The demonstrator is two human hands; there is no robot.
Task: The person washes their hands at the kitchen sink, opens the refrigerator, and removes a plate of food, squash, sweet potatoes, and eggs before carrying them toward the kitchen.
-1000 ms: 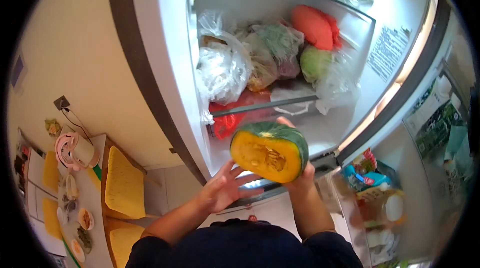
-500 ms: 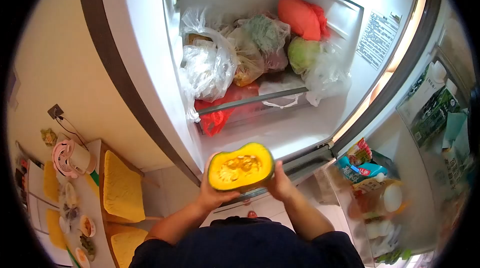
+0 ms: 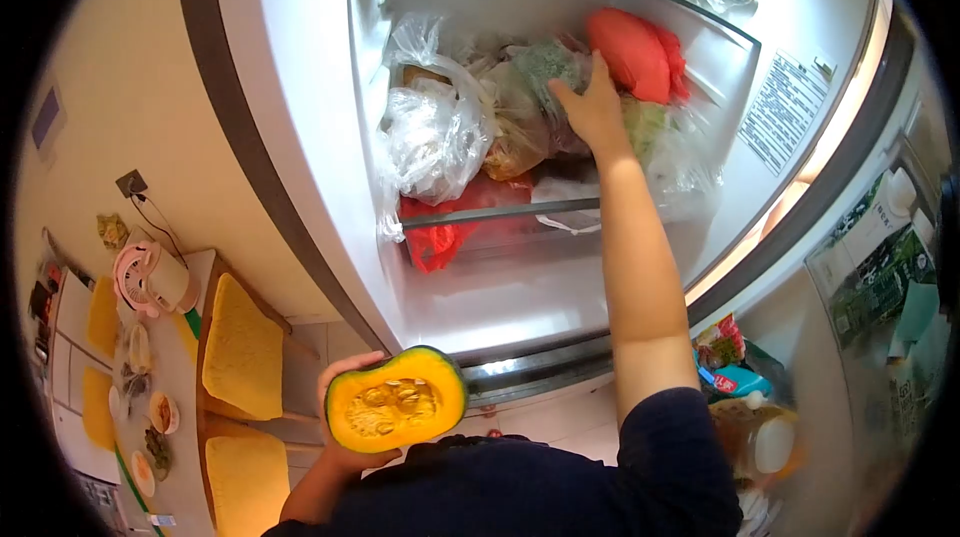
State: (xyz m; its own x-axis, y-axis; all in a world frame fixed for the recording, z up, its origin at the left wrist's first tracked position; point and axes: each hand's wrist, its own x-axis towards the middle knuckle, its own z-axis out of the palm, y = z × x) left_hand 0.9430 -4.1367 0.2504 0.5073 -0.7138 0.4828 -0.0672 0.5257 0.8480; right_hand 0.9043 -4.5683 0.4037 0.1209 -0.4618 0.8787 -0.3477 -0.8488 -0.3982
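Left hand [image 3: 347,454]: fingers curled around the rind, got hold of a cut pumpkin [image 3: 398,402]. Pumpkin is low in view, close in front of my dark shirt [image 3: 510,492], just outside the fridge [image 3: 500,307]. Cut face is up toward me: bright orange-yellow flesh, deeper orange in the hollow, stringy pulp, pale flat seeds clustered there. Thin dark green rind shows along the top and right edge. Outline is rounded, slightly dipped along the top left.

Right hand [image 3: 592,112]: arm stretched into the fridge, thumb and fingers spread apart, nothing gripped that I can see. It's over a clear bag [image 3: 548,67] with something green inside, right beside a red bag [image 3: 635,55]; can't tell if it touches either. A whitish plastic bag [image 3: 430,142] sits farther left, more red plastic [image 3: 440,240] below it.
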